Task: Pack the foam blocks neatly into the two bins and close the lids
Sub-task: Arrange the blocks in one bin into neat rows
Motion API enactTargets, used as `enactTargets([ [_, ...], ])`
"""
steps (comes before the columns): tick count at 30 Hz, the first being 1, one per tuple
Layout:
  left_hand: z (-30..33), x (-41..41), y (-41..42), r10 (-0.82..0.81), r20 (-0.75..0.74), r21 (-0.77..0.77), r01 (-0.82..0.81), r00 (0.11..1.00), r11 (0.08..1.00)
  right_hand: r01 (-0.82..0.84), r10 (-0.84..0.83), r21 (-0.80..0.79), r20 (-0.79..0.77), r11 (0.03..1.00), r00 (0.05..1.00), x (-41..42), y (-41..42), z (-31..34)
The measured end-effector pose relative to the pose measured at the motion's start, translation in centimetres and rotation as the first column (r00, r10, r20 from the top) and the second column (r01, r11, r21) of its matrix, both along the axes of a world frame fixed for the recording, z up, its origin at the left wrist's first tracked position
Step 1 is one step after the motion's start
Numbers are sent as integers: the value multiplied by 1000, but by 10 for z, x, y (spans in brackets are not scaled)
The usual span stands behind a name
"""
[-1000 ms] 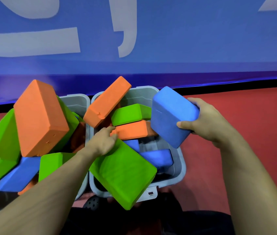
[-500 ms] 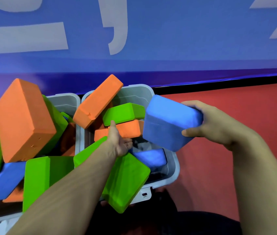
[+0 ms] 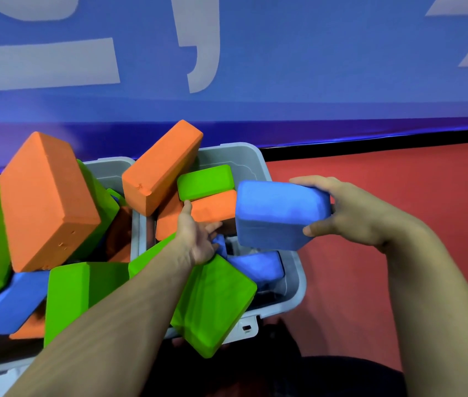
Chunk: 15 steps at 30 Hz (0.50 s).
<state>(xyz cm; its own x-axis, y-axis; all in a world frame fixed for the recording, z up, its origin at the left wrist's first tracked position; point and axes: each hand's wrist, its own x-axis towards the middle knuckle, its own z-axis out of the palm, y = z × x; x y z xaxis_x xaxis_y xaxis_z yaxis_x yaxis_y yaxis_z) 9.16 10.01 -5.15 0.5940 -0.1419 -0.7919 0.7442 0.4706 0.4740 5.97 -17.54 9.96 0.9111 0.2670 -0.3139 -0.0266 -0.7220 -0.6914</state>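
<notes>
Two grey bins stand side by side, both heaped with tilted foam blocks. My right hand [image 3: 361, 216] grips a large blue block [image 3: 278, 214] and holds it over the right side of the right bin [image 3: 295, 285]. My left hand [image 3: 198, 236] reaches into that bin, thumb up against an orange block [image 3: 212, 207]. Its fingers curl round the edge of a small blue block [image 3: 221, 245], which is mostly hidden. A big green block [image 3: 215, 305] leans over the bin's front rim under my left wrist. The left bin [image 3: 107, 170] holds orange, green and blue blocks.
A long orange block [image 3: 161, 167] leans across both bins. Another blue block [image 3: 258, 267] lies low in the right bin. Red floor [image 3: 370, 282] stretches to the right, and a blue banner wall [image 3: 255, 67] stands right behind the bins.
My left hand left the big green block and pushed deeper into the right bin. My right hand turned the blue block flatter and lowered it towards the bin.
</notes>
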Motion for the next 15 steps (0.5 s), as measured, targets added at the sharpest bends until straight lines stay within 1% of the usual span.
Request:
enactTargets([
  [6, -1, -1, 3, -21, 40, -66, 24, 999, 998, -45, 46, 45, -25, 998, 999, 2, 5, -7],
  [10, -1, -2, 3, -13, 56, -130, 20, 998, 991, -65, 65, 53, -10, 996, 998, 6, 9, -9],
  [15, 0, -2, 0, 4, 58, -151, 5, 998, 988, -104, 105, 82, -16, 991, 994, 10, 17, -15],
])
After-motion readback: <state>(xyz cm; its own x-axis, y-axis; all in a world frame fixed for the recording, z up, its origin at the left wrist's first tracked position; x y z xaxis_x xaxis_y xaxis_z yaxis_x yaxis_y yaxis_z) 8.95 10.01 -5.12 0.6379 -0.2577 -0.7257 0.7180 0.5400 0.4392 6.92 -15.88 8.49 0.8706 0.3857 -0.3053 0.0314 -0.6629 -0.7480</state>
